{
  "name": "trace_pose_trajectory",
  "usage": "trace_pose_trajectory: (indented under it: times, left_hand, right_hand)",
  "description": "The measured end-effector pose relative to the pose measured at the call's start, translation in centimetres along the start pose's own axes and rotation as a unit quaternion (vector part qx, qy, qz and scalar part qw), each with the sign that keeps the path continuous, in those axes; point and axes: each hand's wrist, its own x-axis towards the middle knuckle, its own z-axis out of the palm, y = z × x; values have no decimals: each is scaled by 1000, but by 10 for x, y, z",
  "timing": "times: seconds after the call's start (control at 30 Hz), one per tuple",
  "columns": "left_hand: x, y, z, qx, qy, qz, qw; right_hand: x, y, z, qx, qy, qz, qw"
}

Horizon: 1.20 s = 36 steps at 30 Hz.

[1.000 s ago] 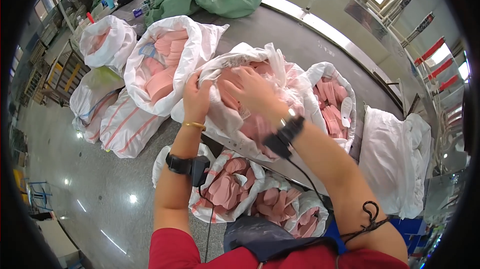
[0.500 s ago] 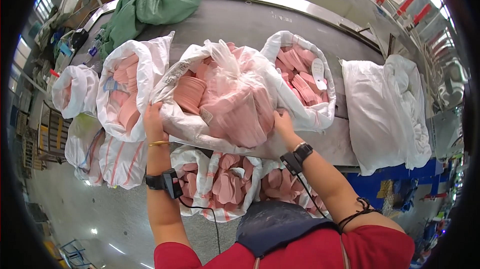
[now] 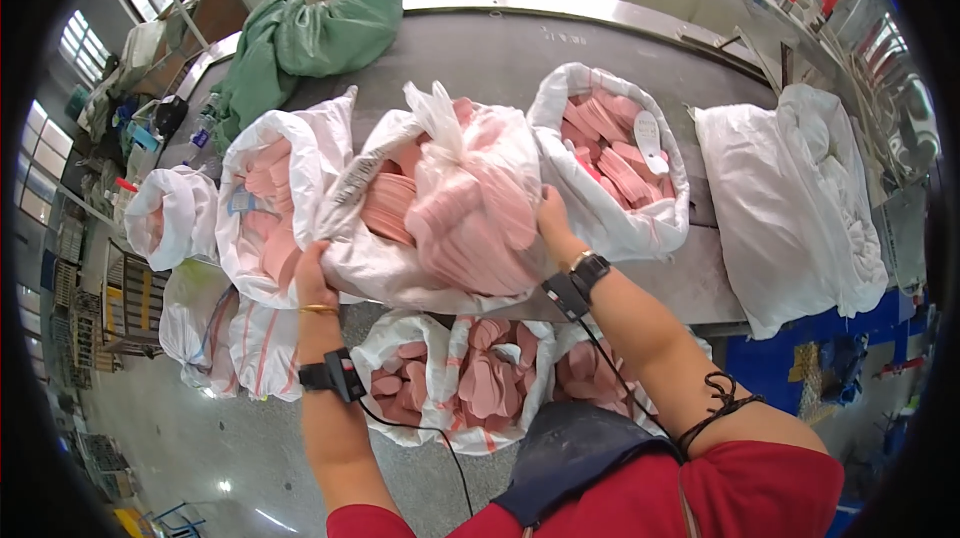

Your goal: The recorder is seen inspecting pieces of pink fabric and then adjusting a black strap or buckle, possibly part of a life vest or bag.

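In the middle of the table stands an open white woven sack (image 3: 370,263) of pink insole-shaped pieces (image 3: 388,206). A knotted clear plastic bag (image 3: 475,203), packed with more of these pieces, rests in its mouth. At the sack's left side, my left hand (image 3: 314,276) is closed on the white cloth. My right hand (image 3: 556,220) grips the opposite side, beside the clear bag; some of its fingers are hidden. Close to that hand is another open sack (image 3: 560,188) of pink pieces with a white sole-shaped tag (image 3: 649,143) on top.
On the left are an open sack (image 3: 232,248) of pink pieces and a smaller white sack (image 3: 197,203). Behind them lies a green sack (image 3: 330,43). A folded white sack (image 3: 755,228) rests at the right. Below the table edge stand several filled sacks (image 3: 440,408).
The view has shifted slightly. My right hand has moved up along the sack's side, and the clear bag's knotted top stands more upright. My left hand keeps its hold.
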Motion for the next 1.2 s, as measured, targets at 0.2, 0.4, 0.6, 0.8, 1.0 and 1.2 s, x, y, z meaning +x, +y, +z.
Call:
trace_pose_trajectory:
  times: [0.2, 0.4, 0.6, 0.8, 1.0, 1.2]
  left_hand:
    - [-5, -16, 16, 28, -40, 3, 999]
    - [-34, 57, 16, -85, -135, -14, 987]
    - [-42, 58, 40, -85, -91, 21, 992]
    - [2, 107, 18, -81, -77, 13, 994]
    - [5, 84, -15, -27, -65, 111, 991]
    - [13, 113, 84, 60, -36, 118, 991]
  right_hand:
    - [1, -75, -3, -77, -70, -69, 992]
    - [3, -192, -58, 29, -260, -21, 965]
    - [-23, -136, -58, 101, -202, 107, 968]
    - [-19, -126, 12, -90, -120, -79, 986]
    - [20, -137, -30, 26, -205, 170, 964]
    - [70, -181, 4, -168, -392, -339, 838]
